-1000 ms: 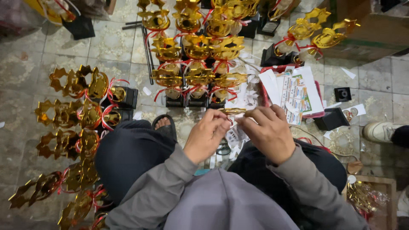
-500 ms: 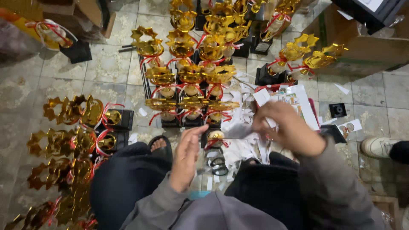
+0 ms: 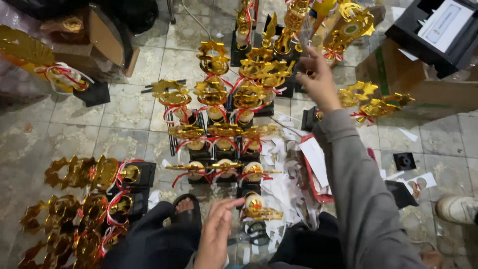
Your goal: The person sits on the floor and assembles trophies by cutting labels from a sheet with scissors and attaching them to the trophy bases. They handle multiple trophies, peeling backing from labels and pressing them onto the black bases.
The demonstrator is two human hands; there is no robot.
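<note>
My right hand point(image 3: 317, 79) is stretched far forward, fingers apart, at the tall gold trophies point(image 3: 294, 22) standing at the back; whether it grips one I cannot tell. My left hand point(image 3: 217, 233) hovers open low in the middle, fingers spread, just left of a small gold trophy point(image 3: 256, 206) lying on the floor between my knees. Ahead stands a block of upright gold trophies point(image 3: 224, 104) with red ribbons and black bases. A pair of scissors point(image 3: 254, 233) lies on the floor below the small trophy.
More gold trophies point(image 3: 79, 209) lie at the left. Paper scraps and sheets point(image 3: 298, 169) litter the tiled floor at the right. Cardboard boxes point(image 3: 413, 74) stand at the back right, another box point(image 3: 99, 40) at the back left. Someone's shoe point(image 3: 455, 209) is at the right edge.
My hands were together over a small part; they have separated. The right hand has reached forward to the back trophies, the left hand has dropped open. The view has tilted forward.
</note>
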